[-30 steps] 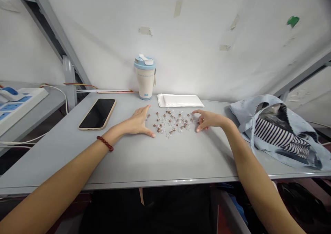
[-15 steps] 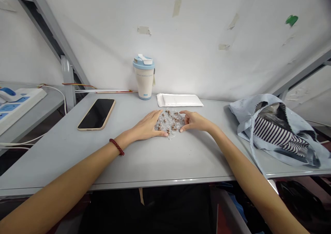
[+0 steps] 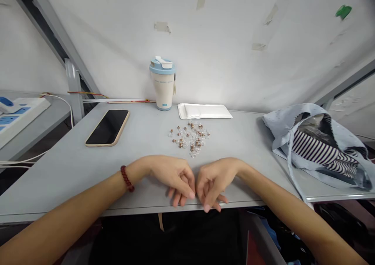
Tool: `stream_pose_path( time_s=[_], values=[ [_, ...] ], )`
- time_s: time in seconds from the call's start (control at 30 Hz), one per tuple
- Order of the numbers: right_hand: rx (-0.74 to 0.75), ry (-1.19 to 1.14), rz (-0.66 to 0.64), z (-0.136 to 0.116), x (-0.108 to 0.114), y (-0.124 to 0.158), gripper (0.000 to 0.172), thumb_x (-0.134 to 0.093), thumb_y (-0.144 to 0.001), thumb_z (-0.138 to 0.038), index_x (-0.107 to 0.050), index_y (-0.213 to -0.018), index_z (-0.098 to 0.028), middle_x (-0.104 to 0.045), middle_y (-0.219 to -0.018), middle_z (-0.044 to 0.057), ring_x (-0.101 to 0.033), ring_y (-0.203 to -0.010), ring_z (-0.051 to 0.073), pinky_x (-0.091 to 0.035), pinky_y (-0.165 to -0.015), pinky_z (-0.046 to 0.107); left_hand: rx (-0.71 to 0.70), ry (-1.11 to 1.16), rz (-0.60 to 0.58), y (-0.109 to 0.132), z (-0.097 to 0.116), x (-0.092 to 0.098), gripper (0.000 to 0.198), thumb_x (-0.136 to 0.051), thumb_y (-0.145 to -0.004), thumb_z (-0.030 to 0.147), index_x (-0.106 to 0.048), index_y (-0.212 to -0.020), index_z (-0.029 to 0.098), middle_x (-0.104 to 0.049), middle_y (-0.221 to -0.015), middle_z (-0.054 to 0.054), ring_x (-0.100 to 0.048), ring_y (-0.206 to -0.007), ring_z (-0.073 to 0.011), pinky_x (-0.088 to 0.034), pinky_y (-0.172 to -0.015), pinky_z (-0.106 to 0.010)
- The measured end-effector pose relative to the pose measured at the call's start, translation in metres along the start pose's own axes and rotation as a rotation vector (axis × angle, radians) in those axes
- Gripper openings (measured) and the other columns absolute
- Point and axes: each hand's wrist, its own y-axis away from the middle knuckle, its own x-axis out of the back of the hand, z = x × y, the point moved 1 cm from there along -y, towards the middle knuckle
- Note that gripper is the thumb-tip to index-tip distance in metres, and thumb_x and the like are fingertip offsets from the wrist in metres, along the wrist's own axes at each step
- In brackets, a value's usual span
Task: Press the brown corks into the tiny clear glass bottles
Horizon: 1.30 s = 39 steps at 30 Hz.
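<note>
The left hand [image 3: 172, 177] and the right hand [image 3: 214, 182] rest near the front edge of a grey table [image 3: 67, 171]. Both are released: neither is clenched, the fingers curl loosely downward, and neither hand grasps anything. The left hand's fingertips [image 3: 191, 195] and the right hand's fingertips [image 3: 207, 208] point inward, and the hands almost touch at the middle.

A pile of tiny glass bottles with cork stoppers [image 3: 189, 138] lies apart from both hands, at about 12 o'clock from the narrow gap between them. It sits at about 1 o'clock from the left hand and about 11 o'clock from the right. The left hand looks slightly nearer, but the difference is small. The pile's long axis runs from 9 to 3 o'clock, roughly parallel to the table's front edge, and a short tail of bottles points toward 6 o'clock and the gap. The bottles are too small to count with confidence.

Just beyond the pile, at 12 o'clock, lies a white padded envelope [image 3: 204, 111]. A cup with a blue lid [image 3: 162, 86] stands at about 11 o'clock from the pile, and a phone in a tan case [image 3: 108, 128] lies face up at about 9 o'clock. A pale blue cloth bag [image 3: 281, 120] sits at about 3 o'clock, with striped fabric [image 3: 322, 155] showing in its opening. A red bead bracelet [image 3: 127, 178] circles the left wrist.
</note>
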Motion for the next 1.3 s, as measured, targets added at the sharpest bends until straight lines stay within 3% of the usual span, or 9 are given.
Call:
stream_pose_path(
  time_s=[0.1,0.37,0.43,0.53,0.6,0.67,0.9,1.1,1.3],
  values=[
    [-0.026,-0.018,-0.09,0.0,-0.005,-0.016,0.031,-0.068,-0.085,-0.043,-0.069,-0.08,-0.013,-0.069,-0.064,-0.002,-0.062,-0.05,0.005,-0.035,-0.042,0.015,0.059,0.011,-0.038,-0.014,-0.005,-0.008,0.025,-0.069,-0.082,0.038,-0.067,-0.07,0.017,-0.068,-0.06,-0.002,-0.064,-0.052,-0.0125,-0.047,-0.047,-0.02],
    [0.002,-0.056,-0.013,0.005,-0.005,-0.014,0.029,-0.071,-0.081,-0.042,-0.069,-0.083,-0.013,-0.07,-0.067,-0.001,-0.065,-0.053,0.008,-0.039,-0.045,0.017,0.014,0.051,-0.007,-0.02,-0.008,-0.009,0.018,-0.07,-0.08,0.031,-0.069,-0.072,0.015,-0.068,-0.059,-0.001,-0.064,-0.049,-0.0117,-0.048,-0.044,-0.018],
    [0.057,0.041,0.211,0.006,-0.006,-0.014,0.022,-0.071,-0.08,-0.036,-0.068,-0.08,-0.014,-0.067,-0.063,-0.002,-0.063,-0.051,0.009,-0.041,-0.047,0.019,0.002,0.061,0.057,-0.018,-0.009,-0.006,0.013,-0.069,-0.078,0.026,-0.068,-0.071,0.015,-0.068,-0.06,-0.001,-0.064,-0.049,-0.0119,-0.049,-0.046,-0.019],
    [0.145,0.446,0.805,0.005,-0.003,-0.011,0.016,-0.063,-0.083,-0.026,-0.062,-0.07,-0.016,-0.059,-0.058,-0.002,-0.052,-0.049,0.009,-0.036,-0.051,0.023,-0.008,0.084,0.324,-0.01,-0.011,0.009,0.004,-0.065,-0.075,0.02,-0.064,-0.075,0.016,-0.066,-0.057,0.001,-0.063,-0.046,-0.012,-0.05,-0.045,-0.019],
    [0.093,0.721,1.124,0.004,0.0,-0.007,0.022,-0.058,-0.089,-0.03,-0.058,-0.07,-0.018,-0.054,-0.056,-0.002,-0.044,-0.049,0.009,-0.03,-0.052,0.025,-0.003,0.097,0.56,-0.003,-0.012,0.02,0.007,-0.062,-0.076,0.022,-0.06,-0.071,0.017,-0.061,-0.052,0.003,-0.059,-0.04,-0.0111,-0.045,-0.038,-0.018],
    [-0.042,0.861,1.27,0.004,0.004,-0.005,0.027,-0.057,-0.091,-0.041,-0.058,-0.077,-0.019,-0.051,-0.055,-0.001,-0.039,-0.048,0.011,-0.025,-0.052,0.027,0.029,0.113,0.684,0.001,-0.014,0.029,0.013,-0.059,-0.076,0.023,-0.058,-0.065,0.016,-0.058,-0.048,0.002,-0.055,-0.036,-0.0105,-0.04,-0.034,-0.018],
    [-0.321,0.96,1.209,0.004,0.008,-0.009,0.03,-0.045,-0.096,-0.039,-0.061,-0.089,-0.014,-0.063,-0.069,0.007,-0.041,-0.051,0.013,-0.019,-0.052,0.029,0.063,0.209,0.756,-0.006,-0.007,0.025,0.009,-0.057,-0.078,0.021,-0.061,-0.076,0.014,-0.061,-0.051,0.0,-0.057,-0.038,-0.0111,-0.042,-0.037,-0.019],
    [-0.165,0.791,1.212,0.004,0.006,-0.012,0.014,-0.052,-0.086,-0.028,-0.06,-0.086,-0.016,-0.061,-0.065,0.003,-0.04,-0.051,0.011,-0.026,-0.053,0.026,0.013,0.201,0.734,-0.006,-0.008,0.022,0.036,-0.054,-0.09,0.048,-0.058,-0.08,0.014,-0.062,-0.055,0.0,-0.059,-0.042,-0.0115,-0.044,-0.04,-0.02],
    [0.148,0.554,1.291,0.006,0.007,-0.011,0.012,-0.053,-0.085,-0.028,-0.055,-0.077,-0.018,-0.058,-0.063,0.0,-0.049,-0.055,0.01,-0.037,-0.056,0.024,-0.135,0.127,0.642,-0.009,-0.014,0.021,0.032,-0.059,-0.088,0.046,-0.053,-0.076,0.017,-0.05,-0.055,0.006,-0.053,-0.038,-0.0086,-0.038,-0.036,-0.019]
  ],
)
